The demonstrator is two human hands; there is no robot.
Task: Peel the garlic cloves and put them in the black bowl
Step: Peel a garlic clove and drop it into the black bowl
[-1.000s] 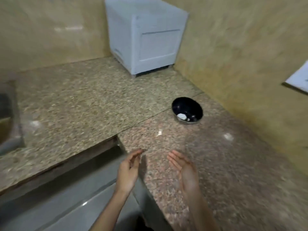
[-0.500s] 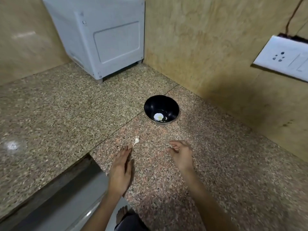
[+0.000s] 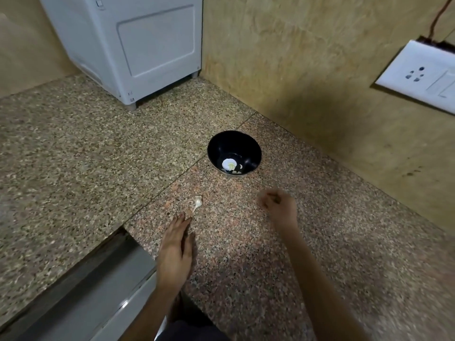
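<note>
Two grips, a person's bare hands, are out over a speckled granite counter. The left grip is spread apart, its fingers straight and close together, palm down and low over the stone. Whether it touches the surface cannot be told. Its fingertips point at a garlic clove, which lies on the counter just beyond them, pale and unpeeled by the look of it, with a thin papery tail trailing toward the hand. The fingertips are near that tail, but contact cannot be confirmed.

The right grip is off to the right of the clove, well apart from it, fingers curled inward. It is blurred, so I cannot tell whether it is pinched on something small or closed on nothing.

A black bowl stands upright on the counter beyond both hands, nearer the right one, close to the wall. In its bottom lie a few white pieces, one larger and rounded with a yellowish mark, the others small; what they are is too small to settle.

At the back corner a white appliance stands on short feet. A white socket plate is fixed to the wall on the right, with a dark cable running up from it. At lower left, below the counter's edge, is a grey cabinet front.
</note>
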